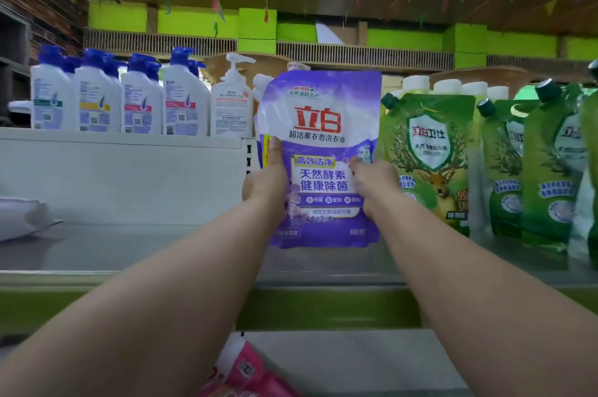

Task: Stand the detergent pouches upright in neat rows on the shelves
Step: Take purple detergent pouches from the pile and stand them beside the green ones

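Note:
A purple detergent pouch (320, 124) stands upright on the grey shelf (161, 251), its bottom edge at the shelf surface. My left hand (268, 179) grips its left edge with the thumb on the front. My right hand (375, 186) grips its right edge. More purple-and-white pouches show just behind it at its left. To the right, green detergent pouches (427, 157) with dark caps stand upright in a row.
White pump bottles with blue caps (142, 98) line a raised white ledge at the left. A crumpled white bag (22, 215) lies at the shelf's far left. A pink pouch (246, 374) lies on the lower shelf below my arms.

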The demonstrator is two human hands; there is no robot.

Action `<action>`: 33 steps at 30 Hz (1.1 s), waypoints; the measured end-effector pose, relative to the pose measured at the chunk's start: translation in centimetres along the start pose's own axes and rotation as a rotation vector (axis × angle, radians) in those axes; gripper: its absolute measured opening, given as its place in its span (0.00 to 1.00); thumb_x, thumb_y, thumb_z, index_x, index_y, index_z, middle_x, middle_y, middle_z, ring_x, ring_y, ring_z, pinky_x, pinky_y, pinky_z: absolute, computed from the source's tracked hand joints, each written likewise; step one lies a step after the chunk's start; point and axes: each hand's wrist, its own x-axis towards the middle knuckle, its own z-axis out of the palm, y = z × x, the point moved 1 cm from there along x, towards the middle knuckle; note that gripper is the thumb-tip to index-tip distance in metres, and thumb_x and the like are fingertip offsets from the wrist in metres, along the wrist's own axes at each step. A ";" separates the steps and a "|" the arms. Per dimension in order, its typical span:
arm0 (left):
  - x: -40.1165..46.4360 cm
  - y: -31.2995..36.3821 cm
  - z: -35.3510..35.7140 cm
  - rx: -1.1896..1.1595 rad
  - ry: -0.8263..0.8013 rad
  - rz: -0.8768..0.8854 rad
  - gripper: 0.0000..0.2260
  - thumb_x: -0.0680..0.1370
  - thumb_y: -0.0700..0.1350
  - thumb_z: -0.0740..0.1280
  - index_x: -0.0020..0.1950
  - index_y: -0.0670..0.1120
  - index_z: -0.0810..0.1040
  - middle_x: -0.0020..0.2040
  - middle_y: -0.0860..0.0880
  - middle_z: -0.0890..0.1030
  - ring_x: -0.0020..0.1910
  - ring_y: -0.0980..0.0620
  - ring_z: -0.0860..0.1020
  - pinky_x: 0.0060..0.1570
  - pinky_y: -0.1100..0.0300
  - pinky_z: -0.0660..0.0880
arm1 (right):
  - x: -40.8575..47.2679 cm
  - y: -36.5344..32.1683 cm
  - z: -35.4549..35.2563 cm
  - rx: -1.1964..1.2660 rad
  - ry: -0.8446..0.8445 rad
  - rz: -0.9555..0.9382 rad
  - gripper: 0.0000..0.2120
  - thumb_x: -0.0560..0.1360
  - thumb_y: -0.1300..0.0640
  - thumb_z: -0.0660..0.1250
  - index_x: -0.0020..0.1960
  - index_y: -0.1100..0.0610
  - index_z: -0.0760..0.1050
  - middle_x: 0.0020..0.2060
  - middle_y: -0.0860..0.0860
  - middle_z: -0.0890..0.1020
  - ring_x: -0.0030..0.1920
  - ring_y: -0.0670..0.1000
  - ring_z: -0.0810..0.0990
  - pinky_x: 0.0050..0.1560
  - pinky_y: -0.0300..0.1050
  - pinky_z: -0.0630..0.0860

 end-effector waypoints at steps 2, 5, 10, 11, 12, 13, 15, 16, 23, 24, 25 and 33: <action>-0.2 0.0 -0.4 0.012 -0.018 -0.006 0.31 0.68 0.74 0.61 0.43 0.44 0.74 0.33 0.49 0.77 0.27 0.51 0.73 0.28 0.61 0.67 | -0.1 0.1 0.0 0.013 -0.037 0.055 0.12 0.77 0.55 0.64 0.36 0.55 0.67 0.54 0.60 0.81 0.50 0.61 0.81 0.54 0.56 0.78; -0.6 0.2 -0.7 0.031 -0.043 -0.006 0.29 0.69 0.72 0.61 0.45 0.45 0.75 0.33 0.50 0.77 0.25 0.53 0.74 0.22 0.65 0.66 | 0.0 0.0 -0.2 0.007 -0.080 0.021 0.15 0.79 0.58 0.58 0.34 0.54 0.62 0.62 0.63 0.76 0.49 0.55 0.76 0.40 0.43 0.74; -1.5 0.4 -0.8 0.083 -0.034 0.000 0.28 0.70 0.72 0.60 0.42 0.45 0.72 0.29 0.51 0.74 0.22 0.55 0.71 0.18 0.69 0.64 | -0.8 0.2 -0.1 0.091 -0.108 0.110 0.12 0.75 0.49 0.64 0.51 0.56 0.74 0.45 0.55 0.84 0.38 0.56 0.83 0.42 0.52 0.82; -1.6 0.4 -0.8 0.085 -0.024 0.002 0.28 0.70 0.72 0.60 0.41 0.45 0.72 0.29 0.51 0.75 0.22 0.54 0.72 0.19 0.68 0.64 | -0.9 0.2 0.0 0.084 -0.110 0.108 0.15 0.74 0.47 0.65 0.54 0.57 0.74 0.45 0.54 0.83 0.38 0.56 0.83 0.40 0.51 0.82; -1.8 0.5 -0.8 0.085 -0.017 0.003 0.28 0.70 0.72 0.60 0.42 0.45 0.73 0.30 0.50 0.76 0.23 0.54 0.74 0.20 0.67 0.65 | -1.0 0.2 0.1 0.080 -0.110 0.104 0.18 0.73 0.46 0.66 0.56 0.57 0.74 0.45 0.54 0.83 0.38 0.56 0.83 0.38 0.49 0.81; -1.9 0.5 -0.8 0.078 -0.010 0.003 0.29 0.70 0.72 0.60 0.43 0.45 0.74 0.31 0.50 0.77 0.25 0.53 0.75 0.21 0.66 0.66 | -1.0 0.2 0.1 0.084 -0.110 0.105 0.19 0.72 0.45 0.67 0.56 0.57 0.73 0.45 0.54 0.83 0.38 0.56 0.83 0.39 0.50 0.82; -2.0 0.6 -0.9 0.072 0.021 0.014 0.29 0.70 0.71 0.60 0.43 0.44 0.74 0.32 0.49 0.78 0.27 0.52 0.76 0.24 0.64 0.68 | -1.2 0.3 0.0 0.095 -0.121 0.102 0.18 0.71 0.45 0.67 0.54 0.56 0.74 0.44 0.54 0.84 0.39 0.57 0.84 0.43 0.55 0.82; -2.0 0.6 -0.9 0.073 0.042 0.022 0.29 0.70 0.72 0.60 0.41 0.44 0.73 0.32 0.49 0.78 0.28 0.52 0.76 0.25 0.63 0.68 | -1.3 0.3 -0.1 0.099 -0.124 0.094 0.14 0.71 0.46 0.66 0.49 0.56 0.75 0.43 0.55 0.84 0.39 0.58 0.84 0.45 0.57 0.81; -1.9 0.5 -1.4 0.077 0.022 0.061 0.30 0.73 0.72 0.55 0.39 0.45 0.74 0.29 0.49 0.78 0.27 0.51 0.76 0.30 0.62 0.73 | -0.8 0.4 -0.1 0.166 -0.060 0.100 0.12 0.76 0.51 0.61 0.38 0.56 0.74 0.42 0.55 0.83 0.42 0.59 0.83 0.48 0.58 0.80; -1.9 0.4 -1.4 0.060 0.003 0.066 0.30 0.74 0.72 0.53 0.37 0.45 0.73 0.24 0.50 0.76 0.23 0.53 0.73 0.25 0.65 0.71 | -0.8 0.4 -0.1 0.172 -0.051 0.102 0.12 0.76 0.51 0.61 0.38 0.56 0.74 0.43 0.55 0.83 0.42 0.59 0.83 0.48 0.57 0.81; -1.8 0.4 -1.4 0.040 -0.019 0.070 0.30 0.76 0.70 0.51 0.36 0.45 0.73 0.20 0.51 0.73 0.18 0.54 0.70 0.21 0.68 0.67 | -0.7 0.4 -0.2 0.177 -0.043 0.098 0.12 0.77 0.51 0.61 0.37 0.55 0.73 0.42 0.55 0.83 0.42 0.59 0.83 0.48 0.56 0.81; -1.5 0.3 -1.5 0.051 -0.071 0.049 0.28 0.74 0.66 0.56 0.54 0.43 0.77 0.29 0.49 0.79 0.21 0.52 0.77 0.23 0.65 0.73 | -0.8 0.1 -0.4 0.187 -0.081 0.060 0.11 0.78 0.53 0.59 0.40 0.57 0.72 0.37 0.53 0.81 0.40 0.58 0.83 0.43 0.52 0.80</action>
